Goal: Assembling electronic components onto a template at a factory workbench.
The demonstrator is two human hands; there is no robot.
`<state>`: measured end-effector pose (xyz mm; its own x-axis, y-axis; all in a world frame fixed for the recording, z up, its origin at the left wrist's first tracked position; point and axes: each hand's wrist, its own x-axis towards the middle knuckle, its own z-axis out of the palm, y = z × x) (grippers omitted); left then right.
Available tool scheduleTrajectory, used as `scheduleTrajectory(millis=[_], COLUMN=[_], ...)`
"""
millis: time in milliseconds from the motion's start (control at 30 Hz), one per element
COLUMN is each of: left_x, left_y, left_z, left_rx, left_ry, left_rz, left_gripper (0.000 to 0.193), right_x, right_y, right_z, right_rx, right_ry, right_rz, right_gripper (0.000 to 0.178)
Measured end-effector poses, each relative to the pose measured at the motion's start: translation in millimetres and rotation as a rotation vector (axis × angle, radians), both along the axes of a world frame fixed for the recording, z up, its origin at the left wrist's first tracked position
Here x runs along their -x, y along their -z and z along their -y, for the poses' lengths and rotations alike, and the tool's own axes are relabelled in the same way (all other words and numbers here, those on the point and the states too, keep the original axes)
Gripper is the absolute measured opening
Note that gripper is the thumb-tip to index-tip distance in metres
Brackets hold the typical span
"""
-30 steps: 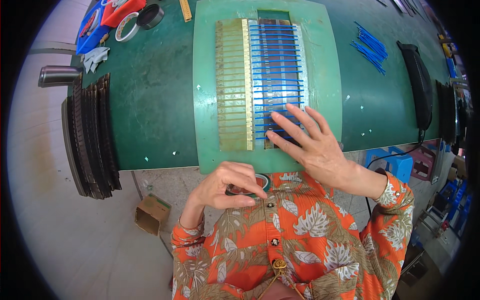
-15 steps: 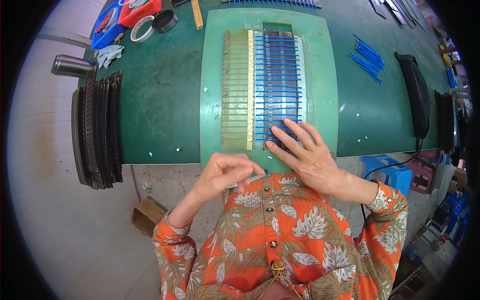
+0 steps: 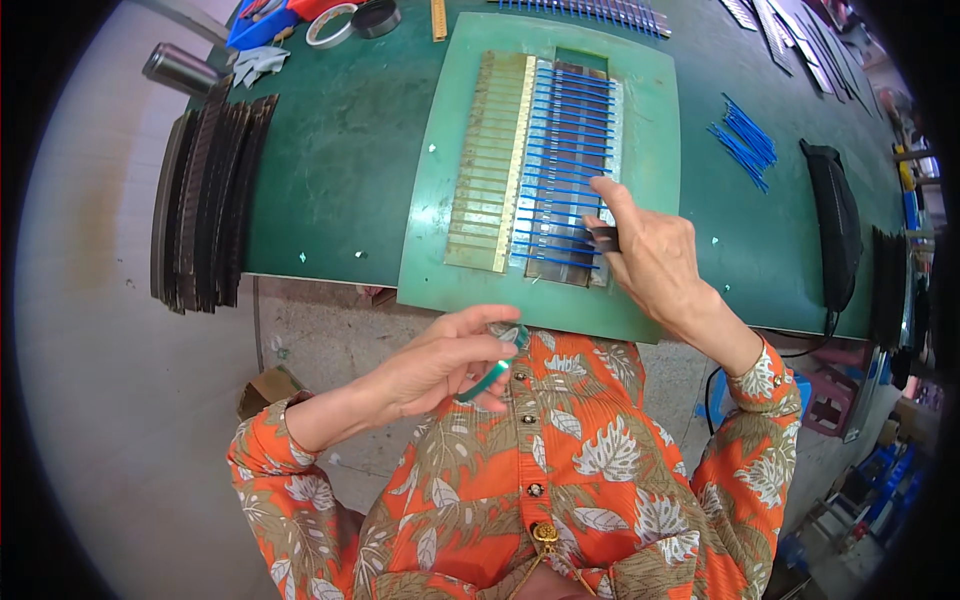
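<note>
My left hand (image 3: pixel 440 365) is over my lap, its fingers curled round a thin roll of green tape (image 3: pixel 487 382). My right hand (image 3: pixel 660 262) is at the right edge of a jig on the green board (image 3: pixel 640 130). Between its fingers is a small black piece (image 3: pixel 603 238) whose kind I cannot make out; the fingers hide part of it. Several blue wires or ties (image 3: pixel 570 122) lie side by side across a dark strip (image 3: pixel 560 262) in the jig. Left of them is a slotted yellowish plate (image 3: pixel 485 165) with a pale scale along its edge.
Loose blue pieces (image 3: pixel 745 145) lie to the right, beside a black pouch (image 3: pixel 830 215). Dark slotted strips (image 3: pixel 205 205) are stacked at the left table edge. Tape rolls (image 3: pixel 376 18), a blue bin (image 3: pixel 262 25) and a metal flask (image 3: pixel 180 66) stand at the far left.
My right hand has lifted from lying flat on the blue pieces and now pinches a small black piece at the jig's right edge. The green tape roll now shows in my left hand. The view has shifted.
</note>
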<state>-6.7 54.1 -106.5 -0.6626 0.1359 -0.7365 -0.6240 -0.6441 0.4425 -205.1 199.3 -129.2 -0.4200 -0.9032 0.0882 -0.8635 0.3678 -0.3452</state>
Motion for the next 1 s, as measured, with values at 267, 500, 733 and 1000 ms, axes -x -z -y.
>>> scheduleTrajectory(millis=[267, 500, 733, 1000], left_x=[-4.6, 10.9, 17.7, 15.8], left_y=[18.3, 34.3, 31.4, 17.3], left_z=[-6.1, -2.4, -4.5, -5.4], left_rx=[-0.110, -0.077, -0.037, 0.032], left_ry=[-0.100, -0.124, -0.141, -0.100], left_rz=[0.008, 0.047, 0.054, -0.149], left_gripper=[0.036, 0.021, 0.016, 0.012], right_x=[-30.0, -41.7, -41.3, -19.7], right_y=[20.5, 29.4, 27.9, 21.2], right_z=[-17.0, -18.0, -7.3, -17.8], right_rx=[-0.011, 0.036, 0.012, 0.172], right_ry=[-0.101, -0.245, -0.291, -0.094], right_rz=[-0.098, -0.070, -0.037, 0.480], right_gripper=[0.039, 0.033, 0.031, 0.023])
